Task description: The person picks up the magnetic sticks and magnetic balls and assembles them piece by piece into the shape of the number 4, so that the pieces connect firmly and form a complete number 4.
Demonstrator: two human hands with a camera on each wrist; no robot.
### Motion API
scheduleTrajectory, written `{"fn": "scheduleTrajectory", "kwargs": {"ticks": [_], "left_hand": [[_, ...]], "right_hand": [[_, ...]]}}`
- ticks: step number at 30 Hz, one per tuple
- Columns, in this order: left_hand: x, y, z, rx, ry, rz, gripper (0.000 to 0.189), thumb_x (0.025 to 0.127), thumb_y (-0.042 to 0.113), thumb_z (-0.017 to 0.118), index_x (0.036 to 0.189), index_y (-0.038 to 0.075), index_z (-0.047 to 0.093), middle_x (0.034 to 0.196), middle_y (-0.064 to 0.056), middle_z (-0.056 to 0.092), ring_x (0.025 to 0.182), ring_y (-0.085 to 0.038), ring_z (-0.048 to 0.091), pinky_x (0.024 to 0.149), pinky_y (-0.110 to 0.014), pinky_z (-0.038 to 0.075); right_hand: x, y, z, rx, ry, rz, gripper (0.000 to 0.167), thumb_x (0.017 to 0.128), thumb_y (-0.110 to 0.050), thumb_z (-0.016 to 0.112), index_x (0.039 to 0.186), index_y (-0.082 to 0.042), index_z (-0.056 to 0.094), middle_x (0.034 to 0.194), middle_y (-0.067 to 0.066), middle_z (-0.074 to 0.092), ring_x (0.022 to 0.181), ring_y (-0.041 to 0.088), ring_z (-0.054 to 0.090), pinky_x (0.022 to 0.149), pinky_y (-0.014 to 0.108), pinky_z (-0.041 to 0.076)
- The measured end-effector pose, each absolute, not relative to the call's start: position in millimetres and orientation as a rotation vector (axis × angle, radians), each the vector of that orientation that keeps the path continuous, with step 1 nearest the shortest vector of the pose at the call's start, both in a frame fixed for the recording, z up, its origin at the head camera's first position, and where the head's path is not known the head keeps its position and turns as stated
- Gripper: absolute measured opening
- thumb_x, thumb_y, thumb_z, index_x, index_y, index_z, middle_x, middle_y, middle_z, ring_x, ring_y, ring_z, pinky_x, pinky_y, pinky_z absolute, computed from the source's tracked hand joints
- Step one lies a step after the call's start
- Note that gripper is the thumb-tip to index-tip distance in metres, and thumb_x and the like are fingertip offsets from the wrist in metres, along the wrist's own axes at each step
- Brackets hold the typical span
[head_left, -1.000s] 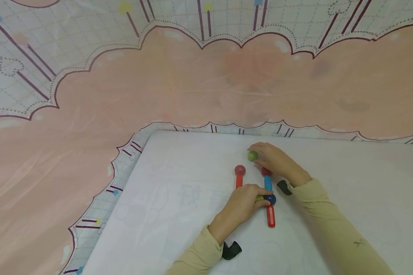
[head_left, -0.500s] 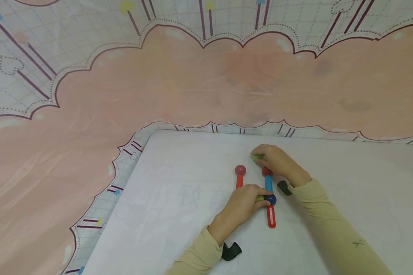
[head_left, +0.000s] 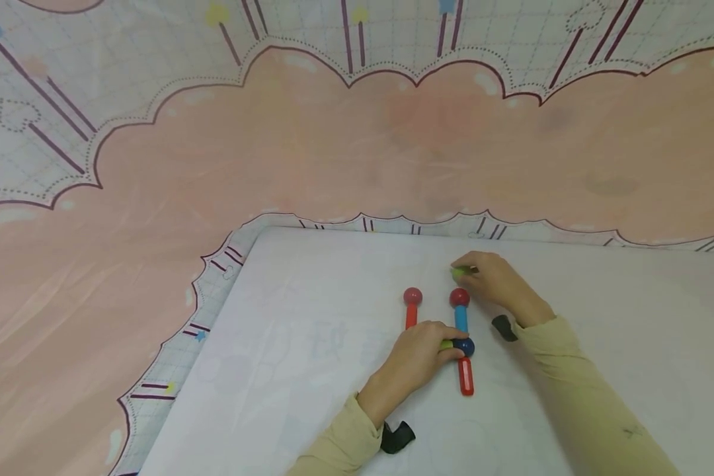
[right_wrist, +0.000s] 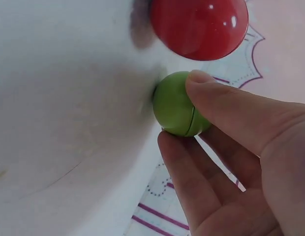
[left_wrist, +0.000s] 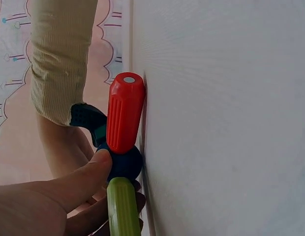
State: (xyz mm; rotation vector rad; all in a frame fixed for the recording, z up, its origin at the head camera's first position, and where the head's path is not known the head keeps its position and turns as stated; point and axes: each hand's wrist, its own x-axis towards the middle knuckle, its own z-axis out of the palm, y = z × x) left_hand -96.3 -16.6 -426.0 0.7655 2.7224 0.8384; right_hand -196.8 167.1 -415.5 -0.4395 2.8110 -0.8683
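Observation:
My right hand (head_left: 495, 283) pinches a green ball (right_wrist: 174, 104) between thumb and fingers, just beyond a red ball (head_left: 459, 297). That red ball tops a blue stick (head_left: 461, 319) running down to a dark blue ball (head_left: 464, 347). My left hand (head_left: 415, 356) holds the dark blue ball between thumb and fingers. From it extend a red stick (left_wrist: 125, 113) and a green stick (left_wrist: 123, 206), partly covered by fingers. Another red ball (head_left: 413, 296) on a red stick (head_left: 412, 316) stands to the left, its lower end hidden by my left hand.
All the pieces lie on a white tabletop (head_left: 285, 284). Beyond its far edge is a peach cloth (head_left: 357, 158) with a scalloped white border. Dark straps hang at both wrists, by the tan sleeves (head_left: 577, 377).
My right hand has closed around the green ball and carried it to the right, to beyond the red ball on the blue stick. My left hand keeps its hold.

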Motion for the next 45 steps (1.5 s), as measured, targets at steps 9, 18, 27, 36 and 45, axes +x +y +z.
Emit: {"fn": "scheduleTrajectory", "kwargs": {"ticks": [9, 18, 27, 36, 45], "left_hand": [[-96.5, -17.5, -424.9, 0.758, 2.715, 0.855, 0.034, 0.089, 0.027, 0.073, 0.122, 0.022, 0.073, 0.115, 0.009, 0.073, 0.103, -0.003, 0.065, 0.09, -0.016, 0.05], [-96.3, -16.3, -424.5, 0.776, 2.72, 0.824, 0.034, 0.09, 0.029, 0.073, 0.123, 0.022, 0.072, 0.113, 0.01, 0.073, 0.103, -0.003, 0.064, 0.09, -0.017, 0.05], [-98.8, -16.5, -424.8, 0.811, 2.736, 0.779, 0.033, 0.091, 0.03, 0.071, 0.123, 0.022, 0.072, 0.112, 0.009, 0.073, 0.099, -0.003, 0.064, 0.087, -0.016, 0.051], [-102.0, -17.8, -421.8, 0.824, 2.732, 0.765, 0.034, 0.091, 0.029, 0.072, 0.124, 0.02, 0.071, 0.111, 0.007, 0.073, 0.096, -0.004, 0.064, 0.087, -0.016, 0.051], [-105.5, -19.2, -419.3, 0.871, 2.73, 0.748, 0.033, 0.091, 0.029, 0.072, 0.123, 0.018, 0.072, 0.109, 0.007, 0.073, 0.094, -0.004, 0.063, 0.087, -0.017, 0.051]], "right_hand": [[-190.2, 177.7, -417.2, -0.501, 2.853, -0.9, 0.03, 0.092, -0.006, 0.069, 0.121, 0.002, 0.067, 0.121, 0.02, 0.067, 0.113, 0.038, 0.061, 0.102, 0.055, 0.046], [-172.4, 190.1, -412.7, -0.502, 2.934, -0.919, 0.029, 0.092, -0.004, 0.067, 0.12, 0.005, 0.067, 0.12, 0.023, 0.066, 0.11, 0.039, 0.063, 0.098, 0.056, 0.049], [-155.4, 193.1, -409.9, -0.523, 2.929, -0.939, 0.031, 0.09, -0.007, 0.072, 0.119, 0.003, 0.068, 0.117, 0.02, 0.068, 0.104, 0.036, 0.065, 0.095, 0.054, 0.051], [-143.9, 197.0, -411.8, -0.559, 2.961, -0.949, 0.03, 0.089, -0.008, 0.074, 0.116, 0.002, 0.069, 0.113, 0.016, 0.07, 0.101, 0.033, 0.067, 0.092, 0.052, 0.053], [-128.2, 202.4, -411.5, -0.624, 2.966, -1.01, 0.03, 0.085, -0.006, 0.077, 0.113, -0.002, 0.07, 0.111, 0.011, 0.071, 0.098, 0.029, 0.069, 0.089, 0.049, 0.055]]}}
